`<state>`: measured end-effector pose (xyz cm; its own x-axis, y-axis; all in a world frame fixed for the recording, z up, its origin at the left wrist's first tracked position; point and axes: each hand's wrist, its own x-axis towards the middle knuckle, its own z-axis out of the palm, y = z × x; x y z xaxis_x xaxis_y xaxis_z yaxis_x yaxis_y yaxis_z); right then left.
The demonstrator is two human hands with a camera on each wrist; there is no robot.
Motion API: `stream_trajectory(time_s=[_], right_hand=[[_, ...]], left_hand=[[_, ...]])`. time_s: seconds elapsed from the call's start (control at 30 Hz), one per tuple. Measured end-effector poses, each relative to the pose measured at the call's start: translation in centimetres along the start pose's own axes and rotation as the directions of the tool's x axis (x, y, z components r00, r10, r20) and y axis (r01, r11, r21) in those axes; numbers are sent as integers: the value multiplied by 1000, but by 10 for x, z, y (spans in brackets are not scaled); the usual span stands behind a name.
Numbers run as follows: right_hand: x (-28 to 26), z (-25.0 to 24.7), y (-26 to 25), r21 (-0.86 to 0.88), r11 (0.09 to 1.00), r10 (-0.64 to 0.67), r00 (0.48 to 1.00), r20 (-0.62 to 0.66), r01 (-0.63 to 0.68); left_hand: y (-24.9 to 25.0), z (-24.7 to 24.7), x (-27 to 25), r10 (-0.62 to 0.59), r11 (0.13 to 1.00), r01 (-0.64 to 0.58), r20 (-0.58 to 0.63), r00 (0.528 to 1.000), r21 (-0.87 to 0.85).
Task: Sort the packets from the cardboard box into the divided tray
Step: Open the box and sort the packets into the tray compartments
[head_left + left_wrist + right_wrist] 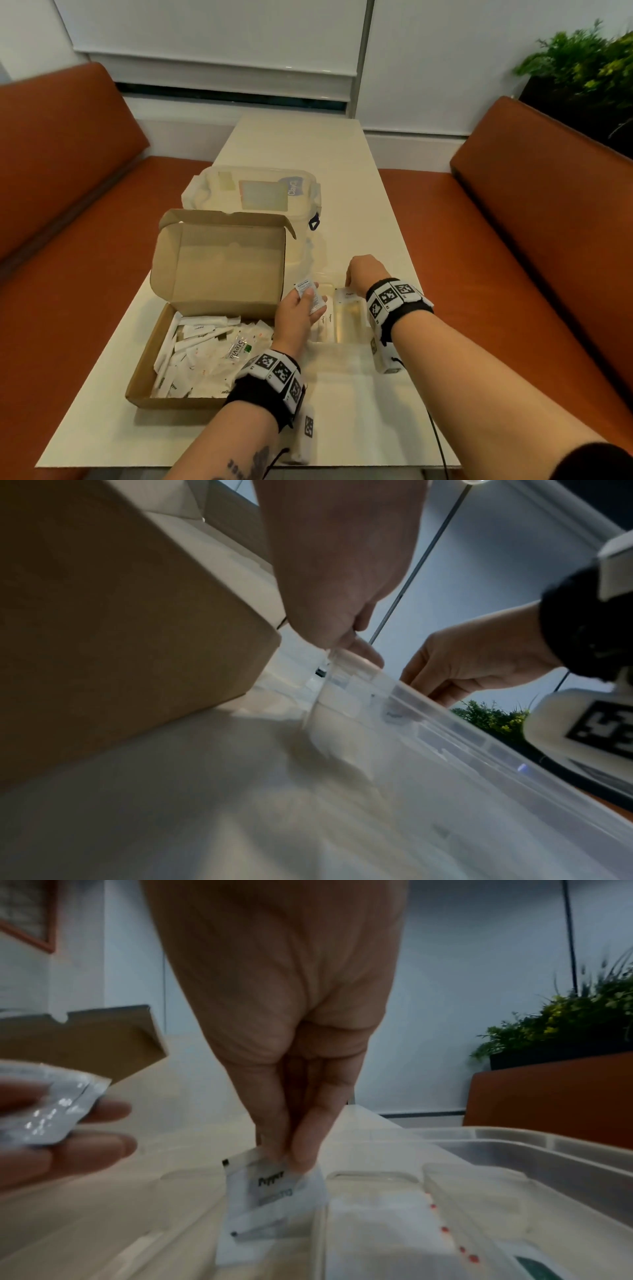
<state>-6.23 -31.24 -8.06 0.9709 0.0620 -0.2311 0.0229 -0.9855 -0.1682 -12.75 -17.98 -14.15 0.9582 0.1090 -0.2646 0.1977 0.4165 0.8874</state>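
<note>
Right hand [301,1069] pinches a pepper packet [270,1191] low into the divided tray [514,1139] on the table, left hand [298,313] grips more packets [310,294] — release only once it lies flat.

Brown cardboard box [219,267], white packets [202,356], clear tray [346,322], orange benches [534,219].
</note>
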Motion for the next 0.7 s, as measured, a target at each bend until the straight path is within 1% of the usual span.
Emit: stream_trajectory(time_s=[0.1,0.3,0.47,0.63,0.7], right_hand=[[4,3,-3,-39,999,12,1000,28,-11],[8,8,0,-47,998,40,997,70,-37],[8,9,-2,-36,997,66,995,71,-64],[4,7,0,75,994,79,996,50,-82],[1,5,-1,205,976,68,998,4,-68]], left_hand=[[0,0,0,-8,1000,8,11,1000,18],[-2,-2,2,-1,997,0,22,1000,73],[-1,-2,2,-9,997,6,29,1000,80],[2,-2,1,-13,992,9,33,999,126],[2,-1,2,-22,990,17,32,999,139]])
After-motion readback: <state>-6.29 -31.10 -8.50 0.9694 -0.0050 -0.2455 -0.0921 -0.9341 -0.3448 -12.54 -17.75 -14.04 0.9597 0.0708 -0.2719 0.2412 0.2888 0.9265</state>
